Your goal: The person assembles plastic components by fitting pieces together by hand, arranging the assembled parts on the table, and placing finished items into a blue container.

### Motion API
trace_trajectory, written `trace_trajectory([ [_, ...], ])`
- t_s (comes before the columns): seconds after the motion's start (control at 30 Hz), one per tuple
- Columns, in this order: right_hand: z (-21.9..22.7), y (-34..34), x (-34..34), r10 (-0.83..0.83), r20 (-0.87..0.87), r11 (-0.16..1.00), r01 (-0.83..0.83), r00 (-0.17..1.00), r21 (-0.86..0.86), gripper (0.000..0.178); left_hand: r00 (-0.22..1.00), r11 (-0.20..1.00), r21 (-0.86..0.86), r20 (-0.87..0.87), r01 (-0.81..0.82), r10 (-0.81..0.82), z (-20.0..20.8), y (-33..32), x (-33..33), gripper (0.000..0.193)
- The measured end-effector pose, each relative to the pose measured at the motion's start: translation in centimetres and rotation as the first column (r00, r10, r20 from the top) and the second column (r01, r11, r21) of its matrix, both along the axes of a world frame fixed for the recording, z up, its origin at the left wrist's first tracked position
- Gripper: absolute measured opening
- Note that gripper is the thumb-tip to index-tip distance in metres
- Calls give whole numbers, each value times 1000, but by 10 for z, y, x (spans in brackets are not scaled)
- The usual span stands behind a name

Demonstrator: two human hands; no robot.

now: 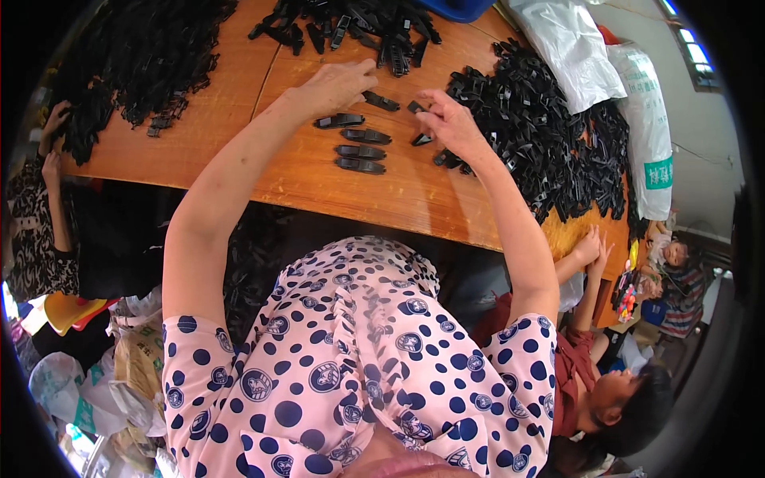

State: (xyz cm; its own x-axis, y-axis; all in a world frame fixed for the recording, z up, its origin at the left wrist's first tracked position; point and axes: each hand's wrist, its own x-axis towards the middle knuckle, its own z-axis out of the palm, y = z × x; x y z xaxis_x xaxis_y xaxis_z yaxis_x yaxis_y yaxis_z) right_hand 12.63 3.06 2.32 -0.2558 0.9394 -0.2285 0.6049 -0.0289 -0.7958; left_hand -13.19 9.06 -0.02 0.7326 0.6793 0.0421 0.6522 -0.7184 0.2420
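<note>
My left hand (341, 84) reaches over the wooden table with its fingers apart and no part seen in them. Just beside it lies a slim black plastic piece (381, 101), shaped like a clip. My right hand (453, 121) is bent at the fingers, and a small black plastic part (416, 107) shows at its fingertips. Beneath that hand another black part (421, 139) rests on the table. Between my arms several long black pieces (360, 151) lie in a near-parallel column.
Heaps of black parts cover the table (303, 187) at the far left (151, 56), far middle (366, 28) and right (550, 135). White sacks (645, 119) stand at the right edge, a blue container (458, 8) at the back. People sit at my left and right (582, 374).
</note>
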Motion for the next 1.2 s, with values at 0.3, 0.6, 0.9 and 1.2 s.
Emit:
trace_trajectory([
  [0.3, -11, 6, -10, 162, 388, 905, -293, 907, 308, 24, 955, 980, -128, 237, -149, 176, -18, -14, -21, 24],
  [0.6, -3, 20, -18, 172, 426, 820, -369, 888, 438, 21, 879, 967, -192, 416, -167, 235, -27, -24, -19, 20],
  [0.9, -6, 31, -38, 265, 512, 814, -474, 817, 336, 25, 853, 976, -160, 479, -145, 205, -26, -20, -14, 18],
  [1.2, 30, 6, -15, 355, 343, 862, -447, 870, 239, 30, 906, 973, -193, 376, -128, 194, -25, -33, -25, 23],
])
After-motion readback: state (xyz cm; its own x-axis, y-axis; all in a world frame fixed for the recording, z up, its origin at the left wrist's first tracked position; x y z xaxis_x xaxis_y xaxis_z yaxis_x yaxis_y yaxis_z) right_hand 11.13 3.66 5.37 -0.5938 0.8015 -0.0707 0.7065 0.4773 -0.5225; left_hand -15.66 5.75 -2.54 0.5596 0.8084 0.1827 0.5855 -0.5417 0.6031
